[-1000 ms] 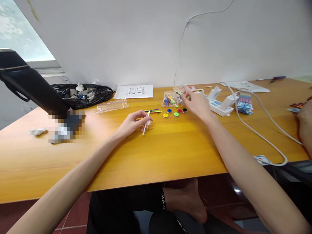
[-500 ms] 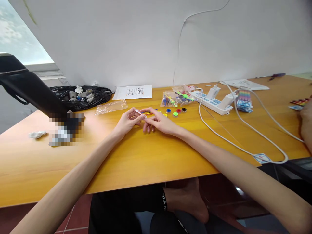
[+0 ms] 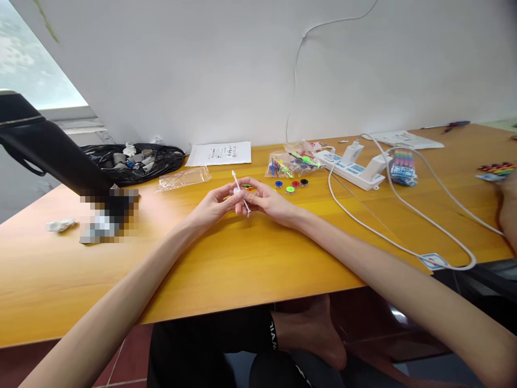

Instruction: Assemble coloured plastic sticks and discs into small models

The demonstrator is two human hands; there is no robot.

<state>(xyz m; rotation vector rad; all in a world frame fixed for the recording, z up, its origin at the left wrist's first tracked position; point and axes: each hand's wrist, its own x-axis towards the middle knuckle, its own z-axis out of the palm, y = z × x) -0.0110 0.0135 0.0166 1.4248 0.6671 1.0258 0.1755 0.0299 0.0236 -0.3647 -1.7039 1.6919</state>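
Both hands meet over the table and pinch a small white plastic piece (image 3: 237,190), with a round middle and a thin arm reaching up and another reaching down. My left hand (image 3: 216,206) grips it from the left, thumb and fingers closed. From the right, my right hand (image 3: 270,202) holds the same piece between thumb and fingers. Just behind the hands lie small coloured plastic pieces (image 3: 248,187), partly hidden by the fingers. To the right of them sit several small discs, among them a green disc (image 3: 290,190) and a black disc (image 3: 304,182).
Clear bags of coloured plastic parts (image 3: 278,166) lie beside a white power strip (image 3: 355,171) with looping cables. An empty clear wrapper (image 3: 183,179), a paper sheet (image 3: 219,153) and a black bag (image 3: 161,161) are further left. A black bottle-like object (image 3: 52,145) leans at left.
The white piece has turned between my fingers; its thin arms now point up and down. My left hand has shifted slightly right, closer to my right hand.
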